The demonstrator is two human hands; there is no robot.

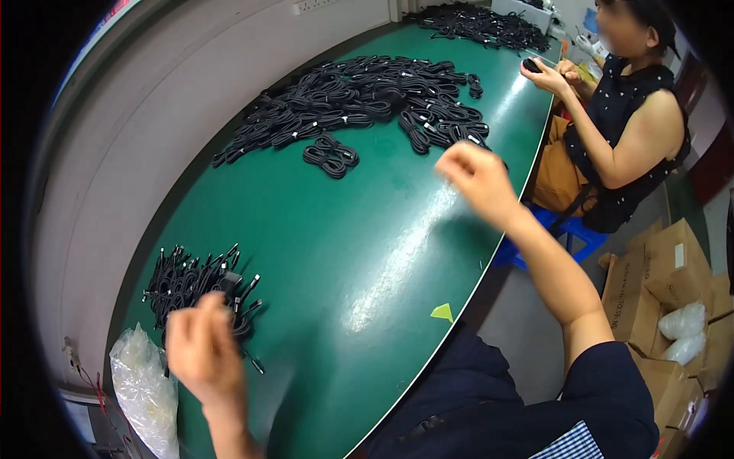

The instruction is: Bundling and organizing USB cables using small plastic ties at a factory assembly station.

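Note:
My left hand [205, 352] is raised over the near left of the table, in front of a pile of black cables [180, 287] with metal plug ends. Its fingers are smeared by motion, and whether they hold anything is hidden. My right hand [480, 182] reaches out over the table's right side, fingers curled together and slightly blurred; I cannot make out anything in them. Just beyond it lie coiled, tied black cable bundles [440, 126]. One separate bundle [331, 156] lies in front of the large heap of coiled cables [336, 96].
The green table [306, 229] curves along a pale wall. A clear plastic bag [141, 386] lies at its left edge, a yellow-green scrap [442, 312] near its right edge. A co-worker [627, 122] sits at the far right, handling a black bundle. Cardboard boxes [650, 283] stand on the floor.

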